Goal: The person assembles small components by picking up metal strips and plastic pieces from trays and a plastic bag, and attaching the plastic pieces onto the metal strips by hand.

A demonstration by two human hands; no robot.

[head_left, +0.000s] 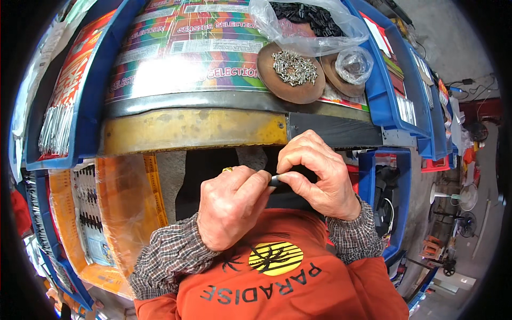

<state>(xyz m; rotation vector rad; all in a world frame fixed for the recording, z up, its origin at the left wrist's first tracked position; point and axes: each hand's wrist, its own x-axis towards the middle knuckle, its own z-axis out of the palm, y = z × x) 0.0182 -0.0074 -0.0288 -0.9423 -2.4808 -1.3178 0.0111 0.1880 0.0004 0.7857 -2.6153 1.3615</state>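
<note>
Okay, so both hands are busy with one small dark piece (pixel 275 181), a stubby little cylinder by the look of it. The left hand (pixel 234 200) has its thumb and index finger pinched on it from the left, the other fingers curled in. The right hand (pixel 320 173) pinches the other end between thumb and index finger. The fingertips cover a good bit of the piece, so I can't make out the details. It's held up just off the near edge of the tabletop (pixel 186 101).

Counting stuff: two hands, one dark piece between them, and two round brown dishes at the far right of the tabletop. The left dish (pixel 306 93) has a heap of tiny metal bits (pixel 294 68), way too many to count. The right dish (pixel 329 69) has one small clear bag (pixel 354 65) on it. Behind them sits one big clear bag (pixel 336 42) with loads of black pieces (pixel 309 18), partly in the way of the dishes' far side.

Around that: a blue bin (pixel 95 101) on the left, more blue bins (pixel 381 80) on the right, an orange crate (pixel 128 197) near left and a blue box (pixel 366 176) near right.
</note>
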